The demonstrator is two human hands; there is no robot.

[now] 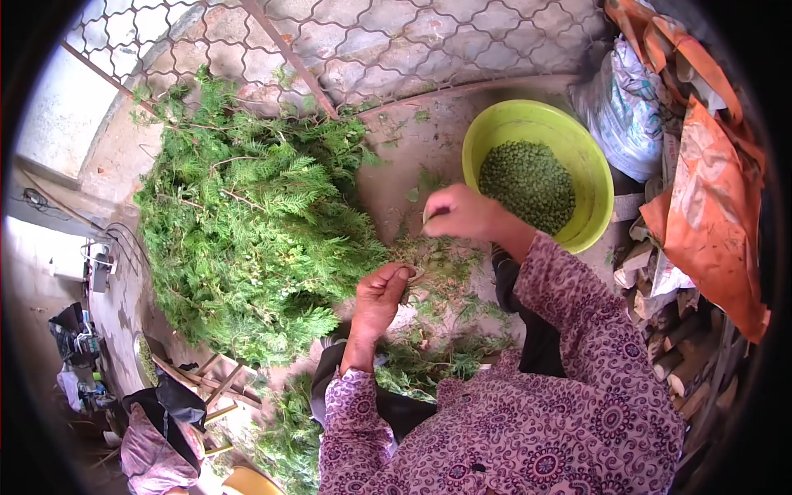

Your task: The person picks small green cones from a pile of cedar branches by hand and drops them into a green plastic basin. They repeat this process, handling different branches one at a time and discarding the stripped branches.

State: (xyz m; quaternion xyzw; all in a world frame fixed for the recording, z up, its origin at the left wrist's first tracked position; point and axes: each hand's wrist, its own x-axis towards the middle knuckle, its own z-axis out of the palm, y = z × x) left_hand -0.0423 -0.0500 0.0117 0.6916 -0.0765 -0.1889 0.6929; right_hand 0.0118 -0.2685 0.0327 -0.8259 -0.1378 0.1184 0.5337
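Note:
My left hand (pixel 381 301) is closed in a pinch beside the pile of feathery green conifer branches (pixel 256 206). A thin twig (pixel 418 275) sticks out past its thumb and fingertip. Higher up and to the right, my right hand (pixel 466 213) is closed, its fingertips curled together near the rim of a yellow-green basin (pixel 596 186). What those fingers hold, if anything, is too small to make out. Inside the basin lies a heap of small round green seed cones (pixel 528 181). Loose leaf bits and sprigs (pixel 450 285) are scattered on the ground below both hands.
A wire mesh fence (pixel 437 41) borders the far side. At right stand a white sack (pixel 631 107), an orange sheet (pixel 709 223) and stacked firewood (pixel 685 367). More cut branches (pixel 289 433) lie at lower left, near another person's patterned sleeve (pixel 157 450).

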